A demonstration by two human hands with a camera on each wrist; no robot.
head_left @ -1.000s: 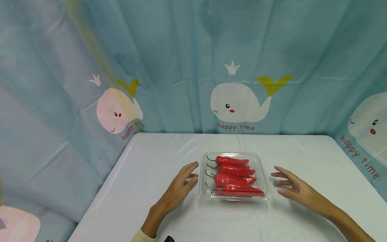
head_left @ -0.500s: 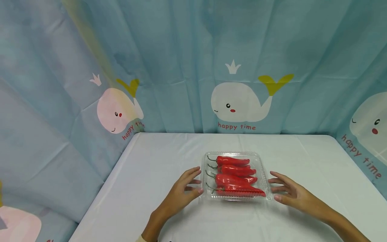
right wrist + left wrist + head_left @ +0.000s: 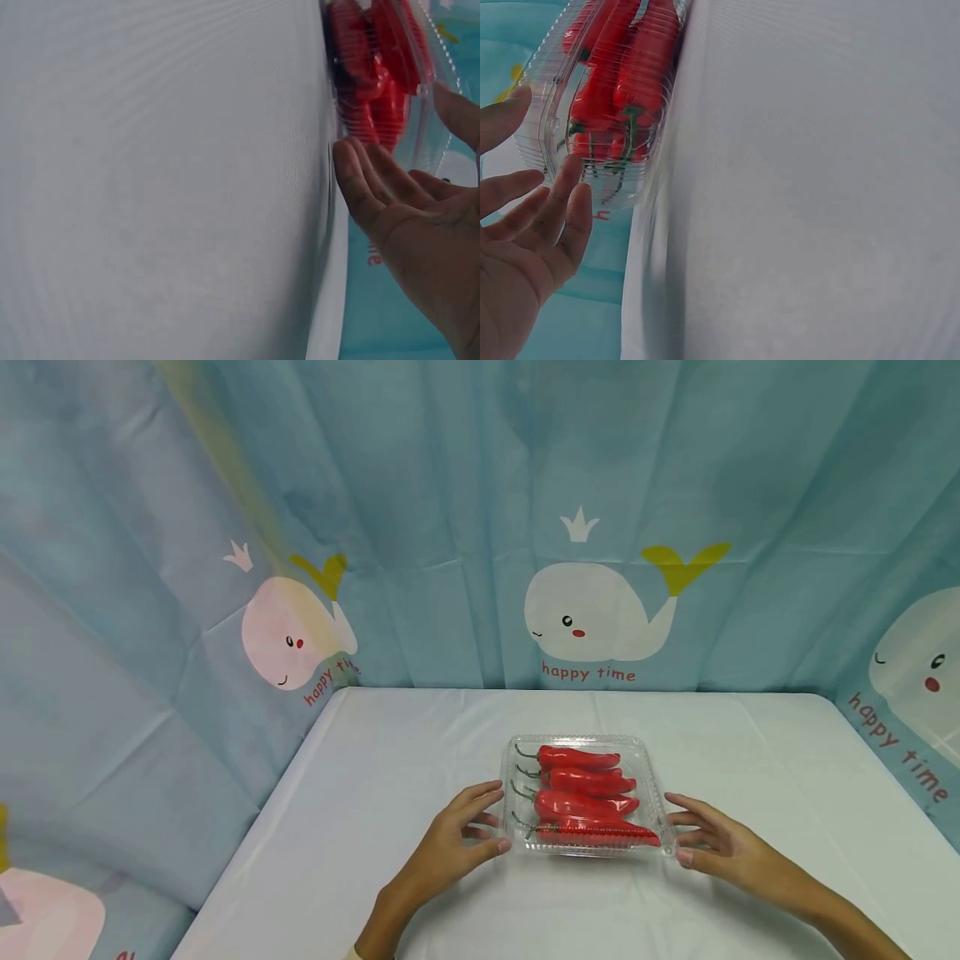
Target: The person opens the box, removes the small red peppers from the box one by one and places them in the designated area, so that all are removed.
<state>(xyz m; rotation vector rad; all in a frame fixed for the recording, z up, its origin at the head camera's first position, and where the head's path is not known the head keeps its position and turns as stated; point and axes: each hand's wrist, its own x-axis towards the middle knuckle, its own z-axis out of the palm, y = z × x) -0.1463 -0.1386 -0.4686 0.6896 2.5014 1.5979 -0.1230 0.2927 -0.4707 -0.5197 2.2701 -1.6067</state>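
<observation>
A clear plastic clamshell box sits on the white table, with its lid down over several red chili peppers. The peppers lie side by side, green stems toward the left. At the box's left side is my left hand, fingers spread and gently bent, fingertips right at the edge. My right hand mirrors it on the other side, thumb near the front right corner. Both wrist views show the fingers relaxed against the ribbed walls of the box, the left hand and the right hand alike.
The white-covered table reaches back to a blue curtain printed with whales and "happy time". More of the curtain hangs along the left and right sides.
Both hands have moved inward and slightly toward the near side, closing the gaps to the box. The box and peppers have stayed in place.
</observation>
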